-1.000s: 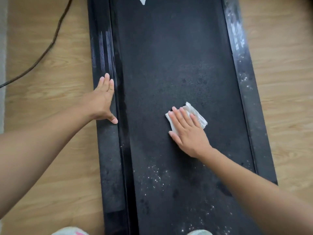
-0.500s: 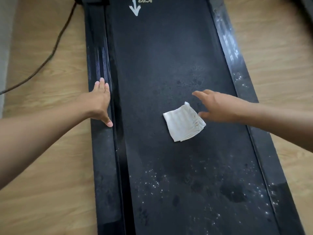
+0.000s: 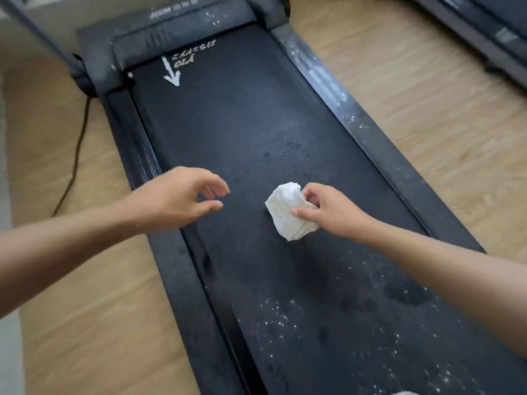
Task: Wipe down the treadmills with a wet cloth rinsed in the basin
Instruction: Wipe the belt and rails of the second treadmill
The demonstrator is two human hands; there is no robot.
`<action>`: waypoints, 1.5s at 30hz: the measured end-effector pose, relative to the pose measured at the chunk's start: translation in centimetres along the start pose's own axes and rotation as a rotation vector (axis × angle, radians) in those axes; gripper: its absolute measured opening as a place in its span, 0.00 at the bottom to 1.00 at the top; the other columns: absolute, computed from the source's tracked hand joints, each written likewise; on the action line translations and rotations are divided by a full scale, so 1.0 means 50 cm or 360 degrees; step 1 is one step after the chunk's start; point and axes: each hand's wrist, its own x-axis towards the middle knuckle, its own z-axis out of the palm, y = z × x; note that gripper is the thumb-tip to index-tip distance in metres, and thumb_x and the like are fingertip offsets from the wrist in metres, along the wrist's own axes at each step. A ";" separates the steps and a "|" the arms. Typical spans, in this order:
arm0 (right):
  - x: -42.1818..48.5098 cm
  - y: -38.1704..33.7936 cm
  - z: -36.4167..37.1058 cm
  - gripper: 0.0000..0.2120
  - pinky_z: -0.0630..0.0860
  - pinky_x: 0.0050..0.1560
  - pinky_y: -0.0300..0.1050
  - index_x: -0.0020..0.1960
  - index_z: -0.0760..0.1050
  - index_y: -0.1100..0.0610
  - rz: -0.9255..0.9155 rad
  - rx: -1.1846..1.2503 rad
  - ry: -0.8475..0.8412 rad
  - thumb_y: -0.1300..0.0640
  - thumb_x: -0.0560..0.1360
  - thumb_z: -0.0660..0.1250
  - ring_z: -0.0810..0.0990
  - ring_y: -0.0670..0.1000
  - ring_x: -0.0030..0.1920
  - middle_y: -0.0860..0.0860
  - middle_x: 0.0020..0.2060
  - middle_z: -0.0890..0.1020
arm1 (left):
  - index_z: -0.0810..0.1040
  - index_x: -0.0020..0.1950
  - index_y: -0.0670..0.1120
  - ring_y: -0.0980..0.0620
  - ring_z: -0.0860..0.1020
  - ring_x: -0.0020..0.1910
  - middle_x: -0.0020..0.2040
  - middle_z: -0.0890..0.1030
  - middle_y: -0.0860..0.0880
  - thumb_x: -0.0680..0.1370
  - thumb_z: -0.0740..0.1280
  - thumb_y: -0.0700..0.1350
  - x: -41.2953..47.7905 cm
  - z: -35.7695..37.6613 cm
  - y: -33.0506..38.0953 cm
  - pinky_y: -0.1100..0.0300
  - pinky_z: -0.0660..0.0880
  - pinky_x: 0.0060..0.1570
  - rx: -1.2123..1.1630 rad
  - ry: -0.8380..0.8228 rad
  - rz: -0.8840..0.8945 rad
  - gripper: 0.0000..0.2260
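The right hand (image 3: 330,212) has its grip pinched on the crumpled white cloth (image 3: 285,212), low on the black rubber treadmill belt (image 3: 242,124). Left of the grip, the left hand (image 3: 176,201) hovers empty, fingers loose. Mid-wipe, I'd say. White specks (image 3: 273,317) sit nearer the person than the grip, so flatten the cloth and sweep there next.

My left hand (image 3: 182,201) hovers palm down, fingers loosely curled and holding nothing. To its right, my right hand (image 3: 332,213) pinches the cloth (image 3: 281,212) between thumb and curled fingers. Both wrists are straight.
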 end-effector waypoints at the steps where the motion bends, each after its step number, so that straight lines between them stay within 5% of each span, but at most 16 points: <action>1: -0.017 -0.023 -0.001 0.12 0.75 0.43 0.44 0.50 0.76 0.55 0.0026 0.0214 -0.0019 0.50 0.77 0.76 0.81 0.46 0.41 0.52 0.43 0.86 | 0.82 0.57 0.58 0.64 0.82 0.53 0.52 0.84 0.62 0.79 0.73 0.50 0.002 0.018 0.036 0.58 0.80 0.54 -0.0254 0.0062 -0.0006 0.08; 6: -0.090 -0.106 -0.005 0.17 0.81 0.66 0.55 0.67 0.77 0.62 0.0044 0.1185 -0.0423 0.64 0.80 0.73 0.86 0.60 0.61 0.62 0.57 0.86 | 0.82 0.54 0.52 0.56 0.82 0.54 0.52 0.82 0.56 0.78 0.76 0.50 0.000 0.066 0.136 0.62 0.80 0.47 -0.0772 0.0253 0.0172 0.08; 13: -0.123 -0.145 -0.006 0.19 0.81 0.64 0.49 0.70 0.76 0.63 -0.0028 0.1414 -0.0646 0.68 0.80 0.69 0.84 0.58 0.65 0.63 0.63 0.84 | 0.83 0.48 0.49 0.52 0.84 0.48 0.46 0.85 0.53 0.77 0.77 0.48 -0.030 0.058 0.114 0.51 0.81 0.51 -0.1010 0.0274 0.0042 0.06; 17: -0.122 -0.143 0.012 0.18 0.82 0.61 0.48 0.69 0.76 0.63 0.0017 0.1367 -0.0615 0.69 0.80 0.70 0.85 0.57 0.61 0.65 0.61 0.84 | 0.84 0.46 0.49 0.53 0.85 0.41 0.42 0.86 0.53 0.81 0.71 0.42 -0.045 0.063 0.105 0.50 0.83 0.46 -0.0967 0.0418 -0.0056 0.05; 21: -0.115 -0.116 0.023 0.14 0.83 0.61 0.50 0.64 0.78 0.63 0.0112 0.1104 -0.0525 0.70 0.80 0.70 0.86 0.58 0.59 0.62 0.56 0.87 | 0.81 0.48 0.43 0.52 0.85 0.42 0.43 0.87 0.48 0.84 0.65 0.40 -0.048 0.056 0.101 0.62 0.80 0.47 -0.1245 0.0522 -0.0321 0.07; 23: -0.111 -0.093 0.033 0.11 0.83 0.62 0.53 0.60 0.79 0.63 0.0211 0.0921 -0.0478 0.71 0.79 0.70 0.88 0.57 0.56 0.60 0.52 0.88 | 0.78 0.47 0.42 0.48 0.82 0.41 0.42 0.85 0.45 0.83 0.62 0.42 -0.047 0.056 0.087 0.53 0.81 0.46 -0.1403 0.0570 -0.0405 0.08; 26: -0.107 -0.061 0.048 0.09 0.84 0.61 0.53 0.56 0.81 0.60 0.0315 0.0627 -0.0415 0.69 0.78 0.70 0.88 0.55 0.53 0.57 0.49 0.89 | 0.73 0.42 0.45 0.50 0.73 0.36 0.39 0.77 0.46 0.76 0.59 0.44 -0.049 0.052 0.076 0.53 0.68 0.35 -0.1672 0.0506 -0.0359 0.06; 30: -0.108 -0.060 0.055 0.06 0.83 0.62 0.51 0.54 0.82 0.57 0.0261 0.0348 -0.0443 0.62 0.77 0.74 0.88 0.48 0.49 0.52 0.46 0.89 | 0.72 0.42 0.44 0.49 0.67 0.35 0.42 0.71 0.42 0.75 0.60 0.43 -0.054 0.043 0.093 0.56 0.63 0.32 -0.1922 0.0363 -0.0232 0.04; 34: -0.104 -0.079 0.051 0.19 0.80 0.65 0.53 0.58 0.79 0.44 0.0058 -0.0061 -0.0437 0.44 0.71 0.80 0.85 0.44 0.55 0.41 0.54 0.87 | 0.74 0.44 0.44 0.50 0.66 0.35 0.41 0.70 0.43 0.77 0.61 0.44 -0.059 0.033 0.111 0.59 0.62 0.32 -0.1853 0.0305 -0.0192 0.06; 36: -0.103 -0.095 0.048 0.30 0.77 0.69 0.51 0.65 0.76 0.37 -0.0116 0.0076 -0.0280 0.36 0.66 0.81 0.80 0.39 0.64 0.37 0.62 0.82 | 0.75 0.45 0.43 0.51 0.66 0.35 0.40 0.70 0.43 0.78 0.60 0.45 -0.063 0.024 0.120 0.60 0.64 0.32 -0.1771 0.0301 -0.0136 0.07; 38: -0.104 -0.126 0.041 0.27 0.74 0.70 0.48 0.66 0.77 0.38 -0.0302 0.0278 -0.0148 0.39 0.70 0.80 0.77 0.39 0.68 0.36 0.63 0.82 | 0.74 0.45 0.42 0.51 0.68 0.35 0.39 0.71 0.43 0.79 0.60 0.45 -0.067 0.013 0.127 0.60 0.67 0.34 -0.1709 0.0279 -0.0060 0.08; 41: -0.101 -0.173 0.027 0.05 0.74 0.55 0.44 0.53 0.83 0.45 -0.0437 0.0292 -0.0191 0.47 0.78 0.76 0.82 0.41 0.51 0.38 0.48 0.85 | 0.74 0.46 0.39 0.44 0.70 0.41 0.42 0.74 0.41 0.80 0.60 0.44 -0.068 -0.010 0.133 0.51 0.68 0.42 -0.1698 0.0280 0.0004 0.09; 43: -0.097 -0.179 0.021 0.09 0.68 0.43 0.49 0.47 0.82 0.50 -0.0401 0.0337 -0.0221 0.46 0.80 0.73 0.75 0.52 0.37 0.48 0.37 0.81 | 0.74 0.45 0.40 0.41 0.68 0.42 0.43 0.73 0.40 0.79 0.59 0.43 -0.065 -0.029 0.135 0.49 0.66 0.41 -0.1756 0.0345 -0.0012 0.09; 45: -0.097 -0.177 0.017 0.11 0.68 0.39 0.51 0.49 0.82 0.55 -0.0324 0.0367 -0.0215 0.47 0.81 0.73 0.73 0.53 0.33 0.56 0.35 0.80 | 0.74 0.44 0.42 0.40 0.67 0.39 0.42 0.72 0.40 0.78 0.59 0.43 -0.061 -0.049 0.137 0.50 0.63 0.36 -0.1787 0.0413 -0.0039 0.08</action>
